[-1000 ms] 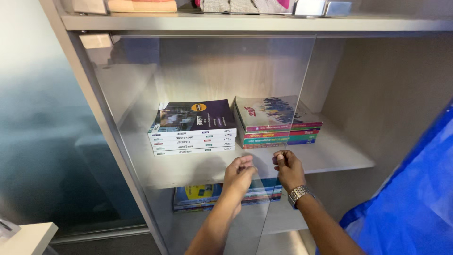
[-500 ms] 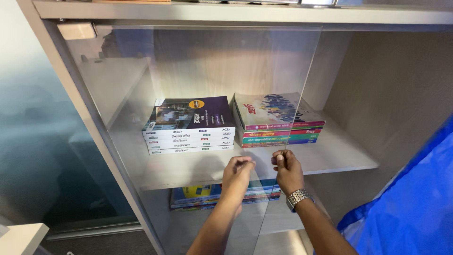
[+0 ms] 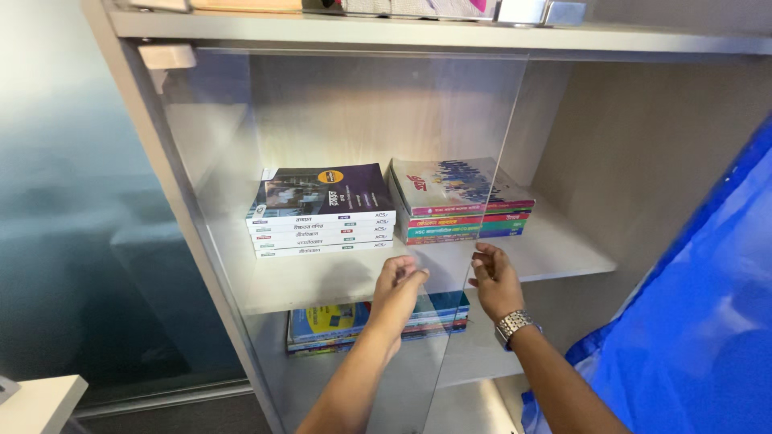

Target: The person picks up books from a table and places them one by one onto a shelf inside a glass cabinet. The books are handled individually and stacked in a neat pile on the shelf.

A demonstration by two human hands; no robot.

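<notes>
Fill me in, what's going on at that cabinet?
A person stands at a cabinet with both hands on its glass door. The left hand is in front of the pane near its free edge, and the right hand, wristwatch on, pinches that edge. The door covers the left part of the opening; the right part is open. Two stacks of books sit on the middle shelf, and more books lie on the shelf below.

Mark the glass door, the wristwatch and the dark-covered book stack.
glass door point(image 3: 338, 120), head view, upper pane.
wristwatch point(image 3: 512, 325), head view, metal band on the right wrist.
dark-covered book stack point(image 3: 326, 189), head view, top cover.
</notes>
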